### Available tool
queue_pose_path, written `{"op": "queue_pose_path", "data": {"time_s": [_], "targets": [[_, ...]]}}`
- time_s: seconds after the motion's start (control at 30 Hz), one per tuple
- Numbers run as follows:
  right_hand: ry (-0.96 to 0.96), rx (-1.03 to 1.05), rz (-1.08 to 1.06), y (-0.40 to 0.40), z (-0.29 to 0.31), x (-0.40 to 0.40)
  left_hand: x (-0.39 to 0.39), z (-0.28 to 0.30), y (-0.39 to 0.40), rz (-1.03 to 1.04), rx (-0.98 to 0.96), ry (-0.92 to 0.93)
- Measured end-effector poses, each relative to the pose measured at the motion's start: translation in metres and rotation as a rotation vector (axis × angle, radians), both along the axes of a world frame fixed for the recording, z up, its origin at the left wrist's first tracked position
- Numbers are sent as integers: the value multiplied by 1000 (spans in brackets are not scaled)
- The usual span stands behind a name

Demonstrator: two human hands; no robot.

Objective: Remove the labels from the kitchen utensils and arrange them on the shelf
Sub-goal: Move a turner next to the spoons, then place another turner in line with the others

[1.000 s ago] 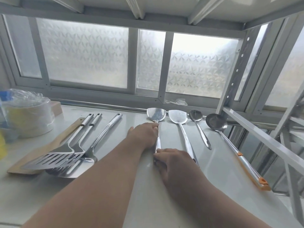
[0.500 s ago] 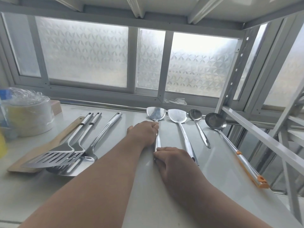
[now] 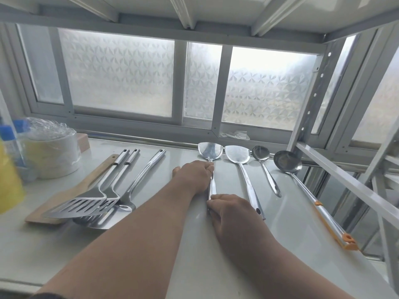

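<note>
A steel turner [image 3: 210, 150] lies on the white shelf [image 3: 151, 244], head toward the window. My left hand [image 3: 194, 175] rests on the upper part of its handle, fingers curled on it. My right hand [image 3: 232, 214] presses the handle's lower end. To the right lie a second steel turner [image 3: 237, 155], a steel spoon [image 3: 261, 153] and a ladle [image 3: 287, 161] with an orange-tipped handle. At the left, slotted steel spatulas [image 3: 86, 205] lie piled on a wooden spatula [image 3: 54, 209]. No label shows on any utensil.
A plastic-wrapped stack of white bowls [image 3: 51, 152], blue-capped bottles [image 3: 13, 143] and a yellow bottle [image 3: 8, 182] stand at the far left. A frosted window [image 3: 121, 76] runs behind the shelf. The rack's upright post [image 3: 311, 93] and a slanted bar [image 3: 345, 182] bound the right side.
Both hands stay on the same turner's handle; the turner and the other utensils have not shifted. Only the view has moved slightly.
</note>
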State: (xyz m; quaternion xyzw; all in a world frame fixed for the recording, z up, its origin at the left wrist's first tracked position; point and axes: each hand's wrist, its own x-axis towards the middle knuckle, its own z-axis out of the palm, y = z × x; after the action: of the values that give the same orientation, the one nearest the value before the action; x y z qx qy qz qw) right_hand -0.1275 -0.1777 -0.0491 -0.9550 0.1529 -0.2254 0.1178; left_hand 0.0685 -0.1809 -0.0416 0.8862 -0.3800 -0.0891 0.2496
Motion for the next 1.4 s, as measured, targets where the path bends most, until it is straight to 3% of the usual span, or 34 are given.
{"op": "queue_pose_path", "data": {"time_s": [0.3, 0.43, 0.53, 0.73, 0.83, 0.97, 1.07, 1.27, 1.33, 1.4], "targets": [[-38, -16, -1, 7, 3, -12, -26, 26, 37, 26, -219, 75], [-74, -105, 55, 20, 14, -23, -19, 63, 91, -64, 31, -118], [-61, -139, 143, 38, 22, -14, -6, 79, 154, -46, 152, -155], [175, -47, 214, 97, 31, 36, -22, 74, 261, -129, 437, -132], [201, 22, 246, 118, 25, 59, -26, 54, 282, -186, 448, -208], [206, 84, 225, 124, 22, 69, -22, 36, 287, -79, 325, -516], [208, 161, 153, 115, 25, 66, -21, 33, 283, 5, 104, -582], [12, 176, 55, 84, 43, 46, -16, 54, 256, 282, -821, -77], [-44, 105, 27, 70, 50, 38, -22, 74, 249, 306, -1004, 40], [-91, 32, -1, 53, 57, 31, -29, 94, 247, 329, -1058, 29]]}}
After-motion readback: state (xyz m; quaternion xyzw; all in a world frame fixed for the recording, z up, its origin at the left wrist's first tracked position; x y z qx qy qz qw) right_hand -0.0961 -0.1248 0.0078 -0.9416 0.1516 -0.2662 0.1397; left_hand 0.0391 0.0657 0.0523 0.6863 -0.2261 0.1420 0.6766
